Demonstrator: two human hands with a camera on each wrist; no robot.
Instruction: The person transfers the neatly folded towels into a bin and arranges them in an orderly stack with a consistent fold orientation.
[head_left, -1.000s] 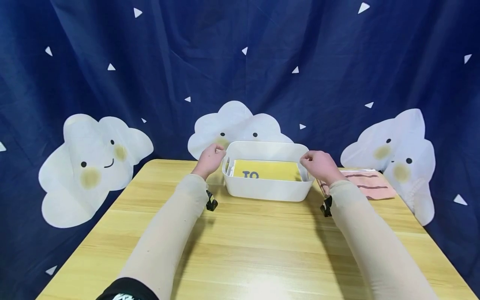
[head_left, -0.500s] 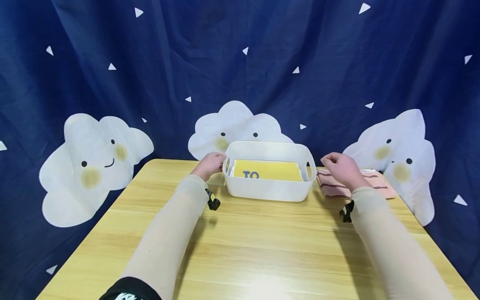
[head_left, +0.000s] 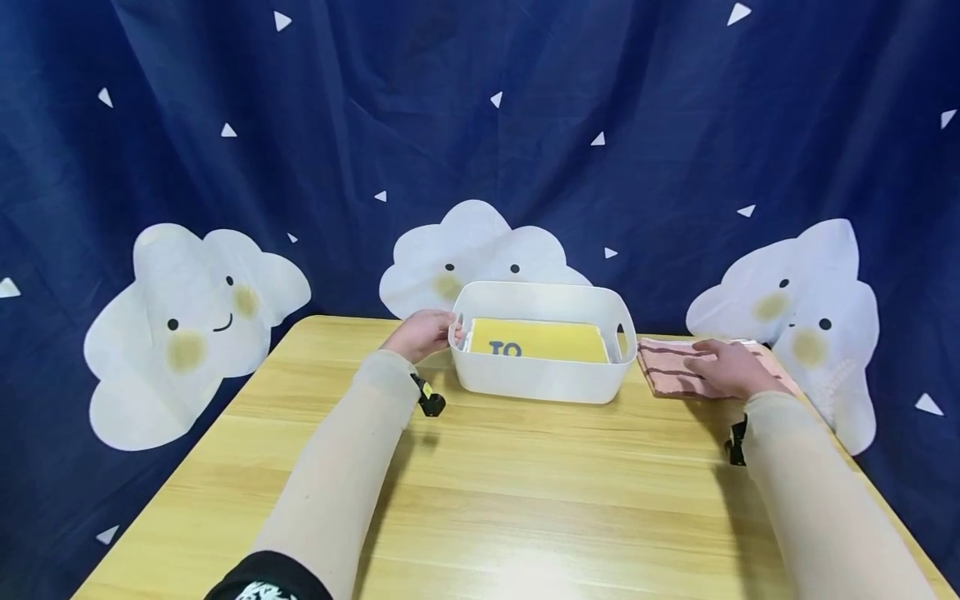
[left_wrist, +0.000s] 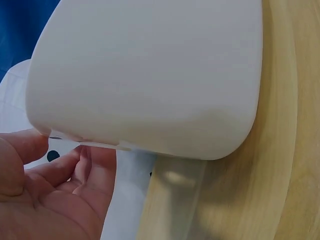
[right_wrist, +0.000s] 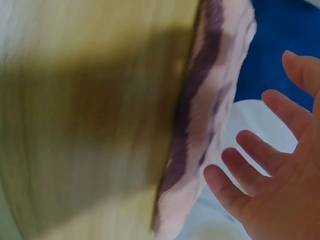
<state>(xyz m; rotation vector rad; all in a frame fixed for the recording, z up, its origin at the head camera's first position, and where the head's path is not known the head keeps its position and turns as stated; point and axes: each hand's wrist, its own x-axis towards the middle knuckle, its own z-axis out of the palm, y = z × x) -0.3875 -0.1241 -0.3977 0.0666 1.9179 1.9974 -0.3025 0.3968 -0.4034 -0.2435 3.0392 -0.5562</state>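
Observation:
A white plastic basket (head_left: 543, 379) stands on the table, with a flat yellow piece (head_left: 555, 340) bearing the letters "TO" inside it. My left hand (head_left: 422, 335) grips the basket's left end. In the left wrist view, the thumb (left_wrist: 34, 145) is at the rim and the fingers reach into the handle hole, their tips hidden. To the basket's right lies a folded pink towel (head_left: 667, 367) with dark stripes. Over it hovers my right hand (head_left: 731, 367), its fingers (right_wrist: 262, 147) spread and holding nothing; the right wrist view shows them apart from the towel.
The light wooden table (head_left: 555, 492) extends toward me in front of the basket. Behind it hangs a dark blue curtain (head_left: 480, 150) with white clouds and triangles. Black cameras sit on both wrists, the left camera (head_left: 431, 400) close to the basket.
My right hand has left the basket's right end and moved right, over the towel, with its fingers spreading. The left hand has taken hold of the left handle. The basket barely shifts in view.

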